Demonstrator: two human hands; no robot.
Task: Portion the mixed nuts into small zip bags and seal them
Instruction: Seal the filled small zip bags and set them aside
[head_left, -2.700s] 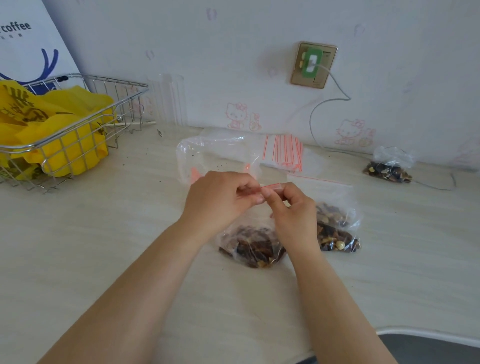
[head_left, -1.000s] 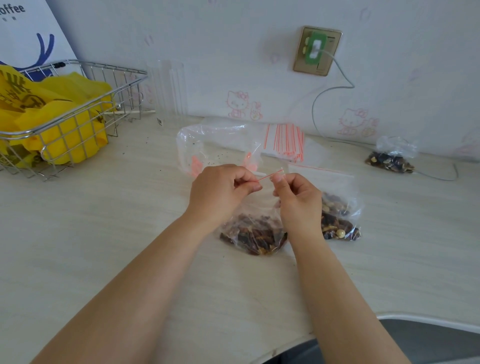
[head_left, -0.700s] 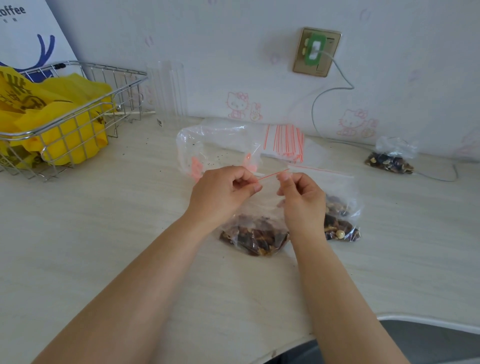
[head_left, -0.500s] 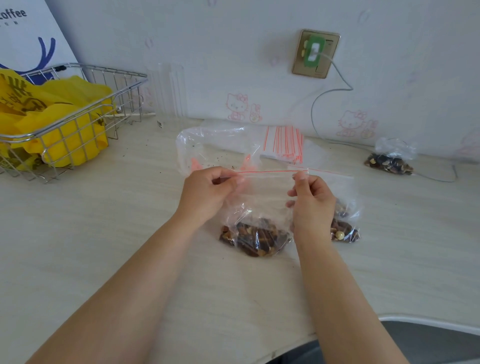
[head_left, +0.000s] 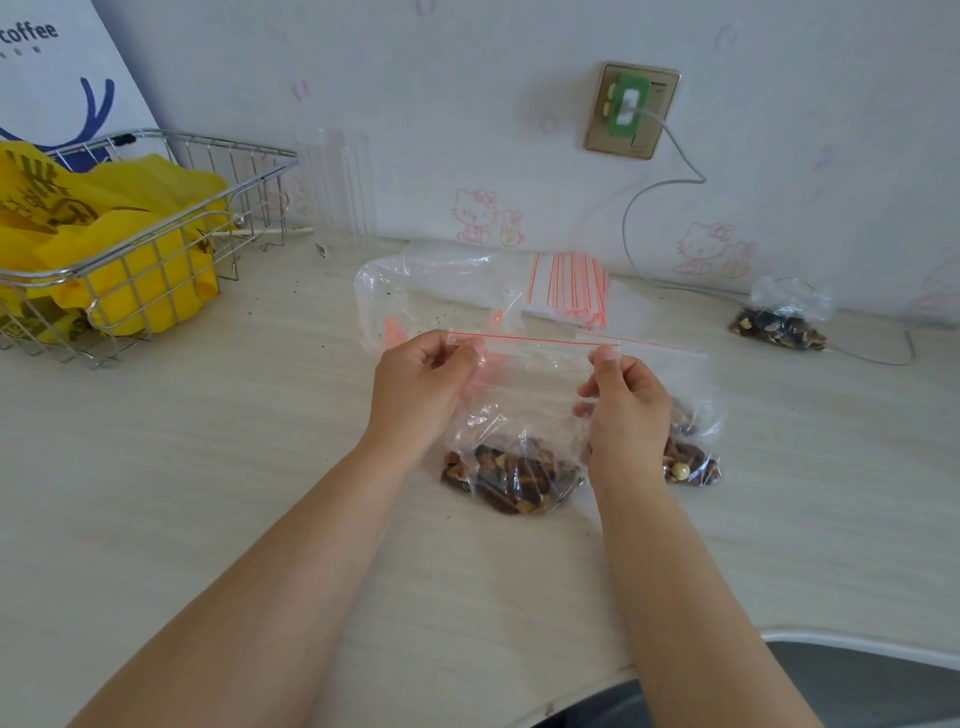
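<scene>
A small clear zip bag (head_left: 524, 395) with a red zip line hangs upright between my hands, its bottom full of mixed nuts (head_left: 511, 475) resting on the table. My left hand (head_left: 421, 387) pinches the bag's top left corner. My right hand (head_left: 626, 402) pinches the top right end of the zip strip. Behind my right hand lies a second bag of nuts (head_left: 688, 457), partly hidden. A stack of unused zip bags (head_left: 569, 288) lies further back. A large, nearly empty clear bag (head_left: 431, 291) sits behind my left hand.
A third small bag of nuts (head_left: 779, 325) lies at the far right by the wall. A wire basket (head_left: 156, 244) holding yellow bags stands at the left. A wall socket (head_left: 631, 109) with a cable is above. The table's front edge (head_left: 857, 642) curves at lower right.
My hands have moved apart along the zip strip, from pinching together at the middle to holding its two ends. The bag's top now stretches flat between them.
</scene>
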